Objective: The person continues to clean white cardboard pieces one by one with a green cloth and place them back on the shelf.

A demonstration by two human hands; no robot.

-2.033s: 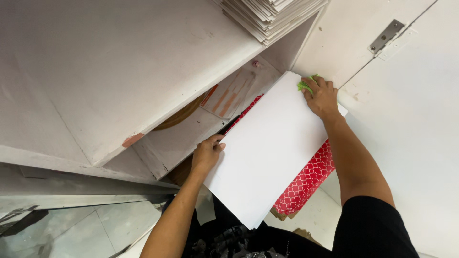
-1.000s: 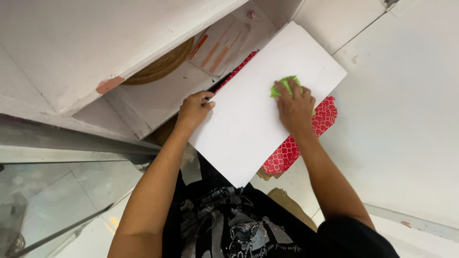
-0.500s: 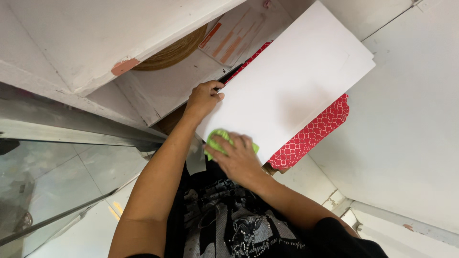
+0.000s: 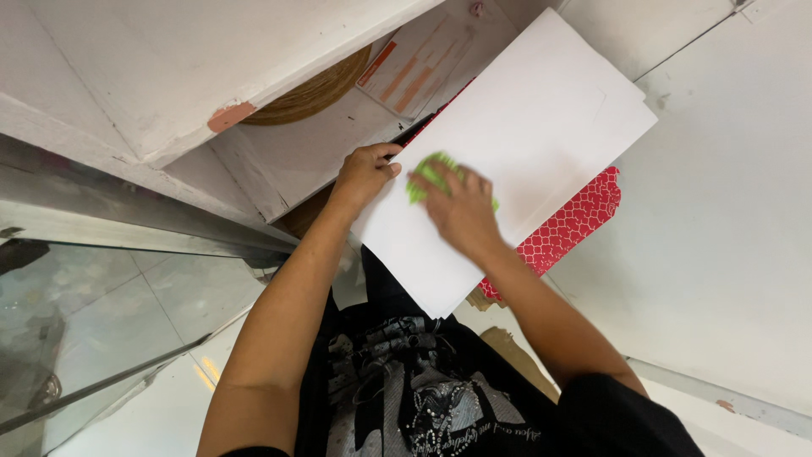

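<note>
Two hands, soft green cloth [image 4: 427, 173], smooth white board [image 4: 541, 127]

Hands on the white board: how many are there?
2. The left hand grips the white board at its left edge; the right hand presses a green cloth flat on its face. No other person's hands show.

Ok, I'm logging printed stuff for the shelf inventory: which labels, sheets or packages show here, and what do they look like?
Printed sheet: flat in the shelf compartment, pale rectangle with orange bars.
Patterned package: under the white board, red with white lattice.
White board: blank, left hand holds its edge, right hand presses a green cloth on it.
</note>
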